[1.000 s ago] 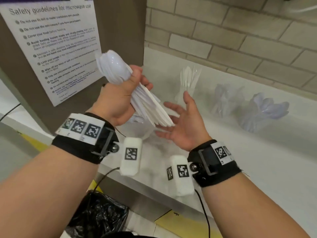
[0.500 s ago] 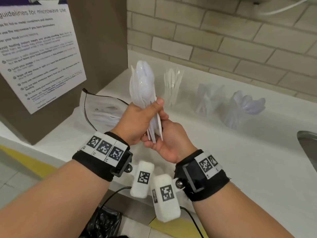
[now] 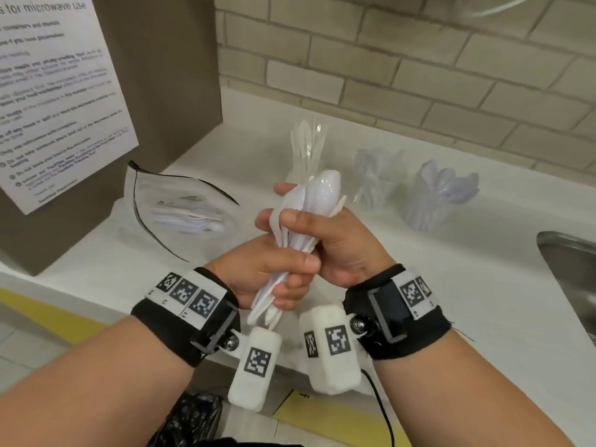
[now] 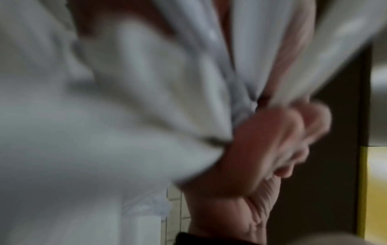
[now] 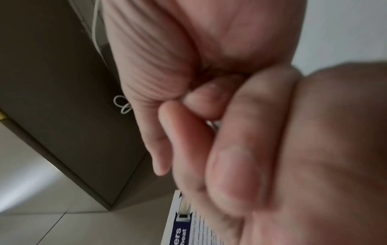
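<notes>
A bundle of white plastic spoons [image 3: 322, 191] stands nearly upright above the counter's front edge, bowls up. My left hand [image 3: 274, 275] grips the handles low down, thumb across the front. My right hand [image 3: 309, 227] wraps round the bundle just above it, under the bowls. The handle ends stick out below my left fist. In the left wrist view the spoons [image 4: 125, 99] fill the picture as a white blur beside curled fingers [image 4: 272, 140]. The right wrist view shows only curled fingers [image 5: 240, 132] up close.
On the white counter [image 3: 451, 317] lies an open zip bag [image 3: 180, 214] holding more white cutlery. Three clear cups of cutlery [image 3: 306, 146] [image 3: 377, 179] [image 3: 438, 195] stand along the brick wall. A steel sink [image 3: 567, 269] is at right, a brown cabinet with a poster [image 3: 58, 91] at left.
The bundle, first held tilted in my left hand alone, came upright and lower toward me. My right hand, open a second ago, now grips it above my left.
</notes>
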The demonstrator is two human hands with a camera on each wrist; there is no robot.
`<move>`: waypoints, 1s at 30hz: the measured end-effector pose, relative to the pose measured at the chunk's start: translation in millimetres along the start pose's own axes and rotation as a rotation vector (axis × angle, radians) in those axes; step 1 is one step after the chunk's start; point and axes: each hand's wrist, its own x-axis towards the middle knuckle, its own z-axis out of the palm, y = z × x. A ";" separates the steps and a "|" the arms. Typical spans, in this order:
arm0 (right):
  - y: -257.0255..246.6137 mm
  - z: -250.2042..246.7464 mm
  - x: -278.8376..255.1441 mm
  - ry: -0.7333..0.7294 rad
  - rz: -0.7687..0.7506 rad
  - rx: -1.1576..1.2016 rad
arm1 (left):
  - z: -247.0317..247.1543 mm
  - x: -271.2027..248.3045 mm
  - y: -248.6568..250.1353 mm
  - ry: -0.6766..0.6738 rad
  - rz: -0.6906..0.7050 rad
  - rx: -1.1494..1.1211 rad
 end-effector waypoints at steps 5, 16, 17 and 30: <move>9.3 -7.9 -7.8 0.062 -0.004 0.031 | 9.7 5.0 -14.6 0.170 -0.078 0.079; 11.8 -1.8 7.3 0.447 -0.066 -0.297 | 12.6 12.7 -23.2 0.573 0.073 0.415; 10.0 -1.8 6.4 0.414 -0.065 -0.339 | 13.7 10.8 -24.1 0.555 0.067 0.366; 10.3 -6.9 1.0 0.488 -0.099 -0.520 | -4.2 9.7 -20.5 0.586 0.087 0.104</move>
